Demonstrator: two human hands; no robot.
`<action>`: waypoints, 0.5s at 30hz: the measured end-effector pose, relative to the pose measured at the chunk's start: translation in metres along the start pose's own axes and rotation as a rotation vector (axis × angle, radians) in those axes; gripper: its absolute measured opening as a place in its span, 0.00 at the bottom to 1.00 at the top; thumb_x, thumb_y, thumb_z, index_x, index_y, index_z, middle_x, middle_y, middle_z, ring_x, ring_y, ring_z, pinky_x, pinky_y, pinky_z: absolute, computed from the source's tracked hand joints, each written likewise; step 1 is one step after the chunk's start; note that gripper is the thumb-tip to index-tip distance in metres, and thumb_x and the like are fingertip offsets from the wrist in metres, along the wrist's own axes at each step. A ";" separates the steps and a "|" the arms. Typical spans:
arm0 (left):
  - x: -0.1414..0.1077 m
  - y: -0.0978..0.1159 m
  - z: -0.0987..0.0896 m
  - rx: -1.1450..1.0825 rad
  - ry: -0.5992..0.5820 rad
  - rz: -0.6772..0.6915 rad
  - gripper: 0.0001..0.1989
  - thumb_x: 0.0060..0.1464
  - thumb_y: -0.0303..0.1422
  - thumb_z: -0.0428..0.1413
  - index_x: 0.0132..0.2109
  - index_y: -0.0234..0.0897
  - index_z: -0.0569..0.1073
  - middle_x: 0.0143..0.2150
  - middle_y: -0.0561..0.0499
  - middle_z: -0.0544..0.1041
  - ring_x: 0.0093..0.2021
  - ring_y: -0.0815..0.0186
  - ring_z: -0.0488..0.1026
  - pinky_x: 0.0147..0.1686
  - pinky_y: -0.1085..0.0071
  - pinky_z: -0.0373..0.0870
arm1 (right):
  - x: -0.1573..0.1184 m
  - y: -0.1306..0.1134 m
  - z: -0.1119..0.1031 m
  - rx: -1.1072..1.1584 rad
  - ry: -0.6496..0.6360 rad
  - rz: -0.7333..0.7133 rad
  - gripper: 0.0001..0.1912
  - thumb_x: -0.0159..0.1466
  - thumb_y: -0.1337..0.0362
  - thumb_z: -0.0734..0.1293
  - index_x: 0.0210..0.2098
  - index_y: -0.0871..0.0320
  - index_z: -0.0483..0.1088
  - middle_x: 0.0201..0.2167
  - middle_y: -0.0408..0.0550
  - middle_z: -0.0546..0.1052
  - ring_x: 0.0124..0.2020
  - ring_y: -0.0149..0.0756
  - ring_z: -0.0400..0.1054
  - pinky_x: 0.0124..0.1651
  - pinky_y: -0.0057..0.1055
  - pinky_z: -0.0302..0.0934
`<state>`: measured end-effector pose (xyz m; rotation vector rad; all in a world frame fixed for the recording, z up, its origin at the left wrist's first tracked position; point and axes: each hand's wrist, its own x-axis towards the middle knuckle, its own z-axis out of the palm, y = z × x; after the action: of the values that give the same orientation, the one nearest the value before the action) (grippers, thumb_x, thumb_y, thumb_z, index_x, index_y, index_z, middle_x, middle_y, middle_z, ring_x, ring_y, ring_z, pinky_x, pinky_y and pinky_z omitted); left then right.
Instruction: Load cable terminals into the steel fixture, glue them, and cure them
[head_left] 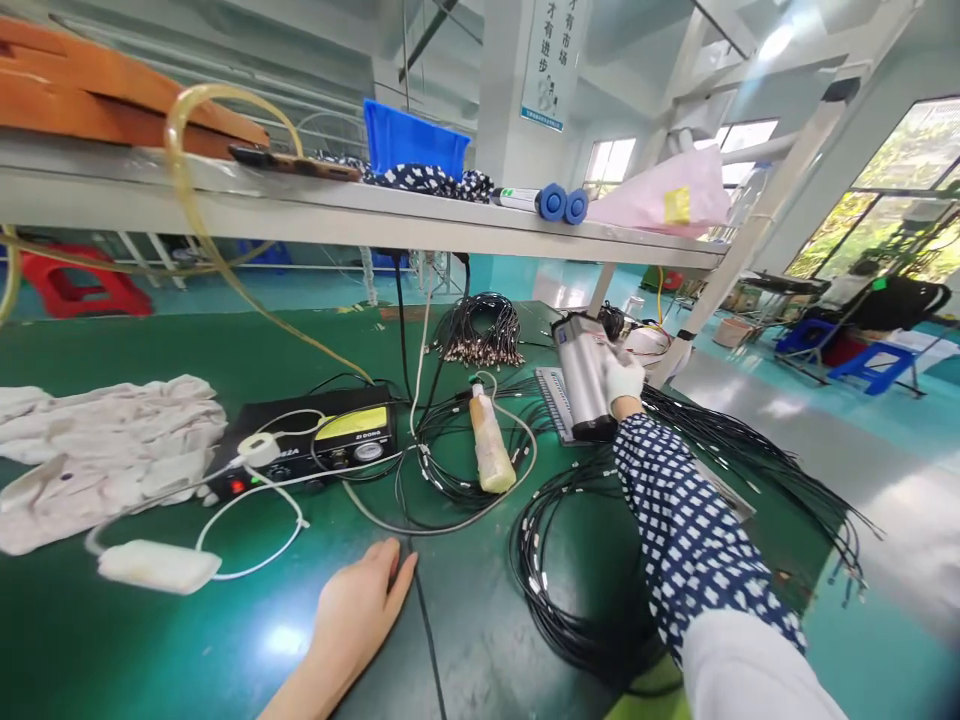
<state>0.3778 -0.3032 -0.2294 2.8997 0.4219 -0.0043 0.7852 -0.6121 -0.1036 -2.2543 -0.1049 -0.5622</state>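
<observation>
My right hand point(624, 374), in a white glove with a dark patterned sleeve, is closed on a silver metal housing with black ends point(583, 375). The housing is tilted over a grey slotted strip point(555, 402); its underside is hidden. My bare left hand point(367, 590) rests on the green table, thumb apart from the fingers and nothing in it, beside a thin black cable point(426, 610). Between the hands lies a glue syringe point(489, 440) with a tube, on coiled black cables. A larger coil of black cables point(536, 575) with white tags lies nearer me.
On the left are a black dispenser box point(300, 440) with a red light, white cloth gloves point(112, 450) and a white pedal-like piece point(159, 566) on a cord. A shelf point(450, 232) crosses above the table. More cables point(750, 455) hang off the right edge.
</observation>
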 end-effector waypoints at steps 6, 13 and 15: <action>-0.001 0.001 -0.004 0.014 -0.023 -0.010 0.18 0.70 0.42 0.39 0.35 0.39 0.63 0.38 0.49 0.77 0.34 0.60 0.77 0.29 0.69 0.56 | 0.000 0.048 -0.106 0.102 0.072 0.062 0.17 0.70 0.58 0.68 0.54 0.61 0.71 0.48 0.51 0.77 0.44 0.38 0.75 0.47 0.40 0.73; -0.003 0.004 -0.006 0.044 -0.039 -0.019 0.18 0.70 0.42 0.38 0.36 0.39 0.64 0.39 0.48 0.78 0.32 0.61 0.77 0.27 0.71 0.54 | -0.034 0.105 -0.171 0.040 -0.041 0.169 0.13 0.69 0.59 0.69 0.48 0.61 0.73 0.44 0.49 0.78 0.41 0.37 0.75 0.45 0.39 0.73; -0.003 0.004 -0.005 0.041 -0.028 -0.020 0.18 0.69 0.42 0.38 0.35 0.39 0.64 0.39 0.48 0.78 0.32 0.61 0.77 0.27 0.71 0.54 | -0.037 0.115 -0.174 0.017 -0.033 0.187 0.13 0.69 0.58 0.69 0.47 0.61 0.73 0.44 0.49 0.78 0.42 0.37 0.75 0.46 0.39 0.73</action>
<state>0.3761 -0.3062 -0.2237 2.9322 0.4512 -0.0572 0.7182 -0.8129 -0.0966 -2.2279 0.0842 -0.4229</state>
